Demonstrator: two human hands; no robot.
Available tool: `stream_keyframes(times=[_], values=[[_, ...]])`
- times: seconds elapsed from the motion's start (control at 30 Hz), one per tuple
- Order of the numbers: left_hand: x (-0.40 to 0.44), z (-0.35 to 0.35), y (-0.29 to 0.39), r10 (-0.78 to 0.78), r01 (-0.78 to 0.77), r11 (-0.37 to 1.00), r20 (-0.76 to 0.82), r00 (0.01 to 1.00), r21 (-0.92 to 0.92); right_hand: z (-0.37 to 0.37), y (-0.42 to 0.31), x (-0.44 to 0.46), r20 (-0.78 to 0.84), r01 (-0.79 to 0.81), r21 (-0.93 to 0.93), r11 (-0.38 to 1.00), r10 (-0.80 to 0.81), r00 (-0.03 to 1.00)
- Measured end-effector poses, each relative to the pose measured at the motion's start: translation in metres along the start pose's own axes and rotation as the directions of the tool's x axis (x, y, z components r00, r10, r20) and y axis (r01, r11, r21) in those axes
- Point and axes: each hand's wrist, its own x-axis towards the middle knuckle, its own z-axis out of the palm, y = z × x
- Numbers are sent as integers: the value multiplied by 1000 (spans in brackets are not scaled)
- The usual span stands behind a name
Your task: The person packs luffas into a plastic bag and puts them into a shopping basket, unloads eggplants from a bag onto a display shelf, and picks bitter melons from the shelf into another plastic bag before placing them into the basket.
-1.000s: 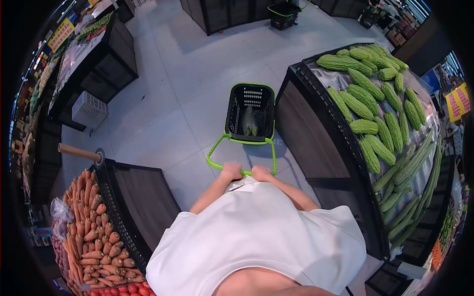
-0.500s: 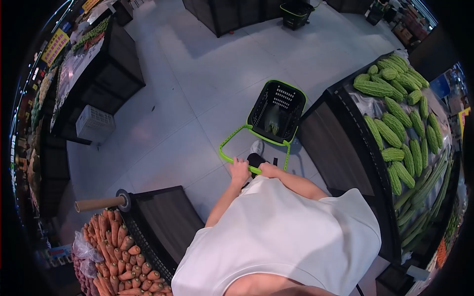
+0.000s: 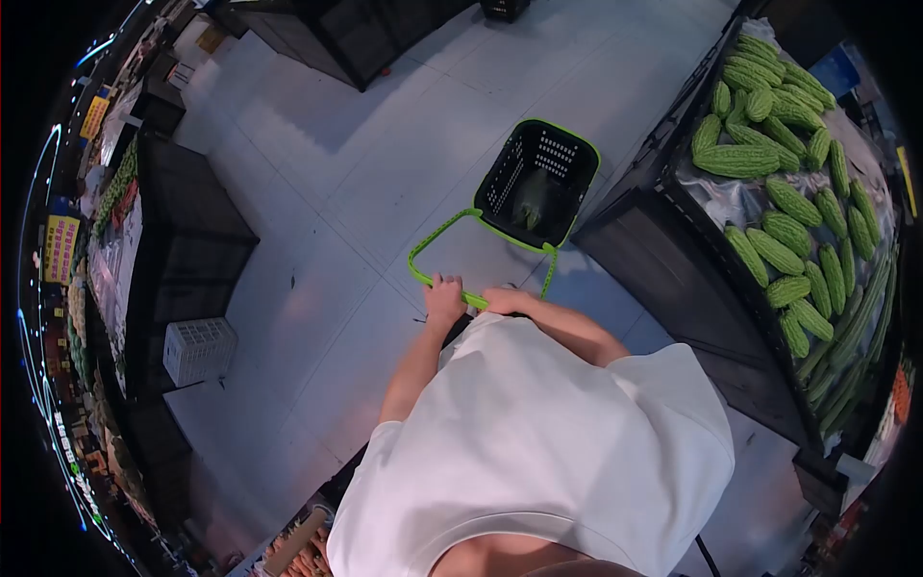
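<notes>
My left hand and my right hand are both closed round the bright green handle of a shopping basket, side by side in front of my white shirt. The black shopping basket with a green rim stands ahead of me over the floor, tipped so I look into it. Inside lies a clear plastic bag with something greenish in it; its contents are too dim to name. My fingertips are partly hidden behind the handle.
A stand of bitter melons with long green vegetables rises close on my right. A white crate sits on the floor by the left stand. Carrots show at the bottom left. Another dark stand is ahead.
I have moved forward with the basket. The carrot stand has slid back almost out of view, and the left crate and the bitter melon stand have shifted. Both hands keep their hold.
</notes>
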Motion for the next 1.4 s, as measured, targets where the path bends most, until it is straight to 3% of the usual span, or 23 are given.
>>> stream_keyframes(times=[0.03, 0.1, 0.17, 0.33, 0.4, 0.43, 0.5, 0.63, 0.7, 1.03, 1.13, 1.2, 1.27, 1.4], values=[[8, -1, 5, -21, 21, 1000, 10, 1000, -1, -6, 4, -1, -84, -80, -54, 995, 75, 994], [30, -5, 12, 1, -1, 1000, 13, 1000, -4, -18, 13, -6, -131, -202, 54, 978, 207, 969], [53, -7, 11, 122, -101, 987, -168, 978, 129, -36, 16, -8, -188, -199, 111, 974, 217, 958], [137, -15, -14, 419, -413, 890, 13, 908, 194, -77, 22, 9, -271, -321, 241, 916, 381, 884], [184, -21, -19, 406, -436, 892, 209, 890, 122, -104, 24, 21, -286, -448, 95, 889, 456, 843], [200, -25, -23, 437, -467, 876, 214, 874, 118, -111, 26, 24, -295, -465, 121, 877, 479, 827], [246, -43, -29, 542, -588, 805, 297, 786, 85, -134, 34, 35, -440, -463, 117, 879, 464, 769], [316, -72, -37, 672, -719, 695, 347, 655, 12, -180, 15, 52, -493, -567, 214, 795, 589, 640], [328, -98, -43, 700, -763, 646, 400, 592, 0, -186, 4, 62, -456, -592, 242, 768, 629, 629], [434, -107, -50, 779, -829, 559, 353, 519, -15, -277, 12, 85, -413, -518, 371, 771, 636, 651], [477, -113, -48, 743, -823, 565, 395, 540, 62, -317, 42, 107, -390, -501, 366, 784, 618, 682], [520, -118, -30, 697, -769, 627, 352, 625, 123, -353, 78, 123, -393, -433, 383, 816, 568, 723], [569, -116, -12, 630, -731, 663, 407, 662, 161, -395, 114, 140, -379, -387, 375, 843, 520, 766], [636, -138, 42, 622, -750, 630, 448, 642, 201, -456, 161, 135, -437, -342, 417, 842, 515, 737]])
